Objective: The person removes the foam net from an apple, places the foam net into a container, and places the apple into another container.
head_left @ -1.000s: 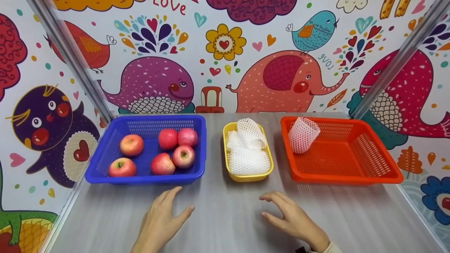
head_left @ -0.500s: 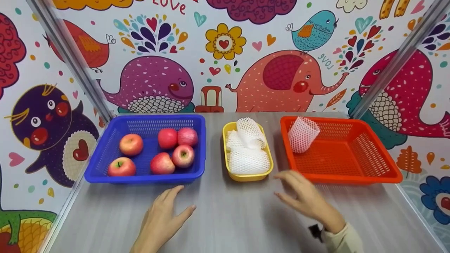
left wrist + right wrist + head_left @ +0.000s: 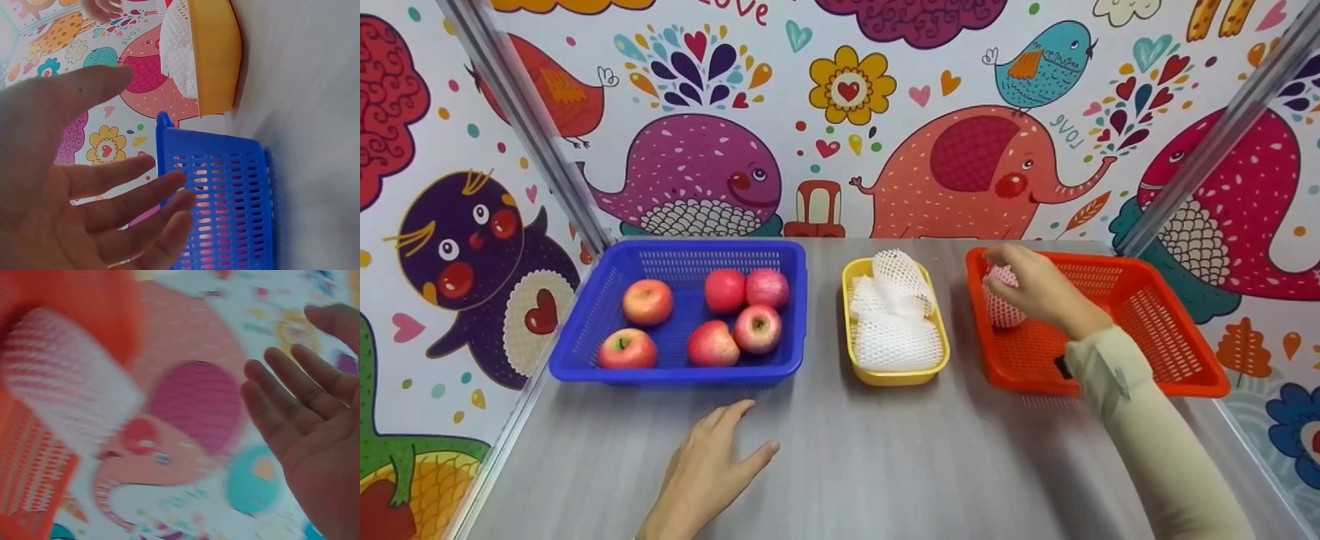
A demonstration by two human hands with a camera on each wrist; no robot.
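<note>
My right hand (image 3: 1039, 292) is over the left side of the red basket (image 3: 1174, 386), above an upright foam net sleeve (image 3: 1003, 313). In the right wrist view its fingers are extended and apart from the sleeve (image 3: 67, 377), which looks white at the top and pinkish lower down; whether anything is inside cannot be told. My left hand (image 3: 701, 465) hovers with nothing in it before the blue basket (image 3: 679, 376), thumb spread from loosely bent fingers. Several red apples (image 3: 647, 301) lie in that basket.
Between the two larger baskets stands a small yellow basket (image 3: 898, 378) heaped with white foam nets (image 3: 896, 345). The grey tabletop (image 3: 870, 457) stretches in front. Cartoon-printed walls (image 3: 847, 150) and metal corner posts (image 3: 529, 135) enclose the back and sides.
My right hand has moved from the table's front, past the yellow basket, forward and right over the red basket. The left hand stays in place. The head view has shifted slightly.
</note>
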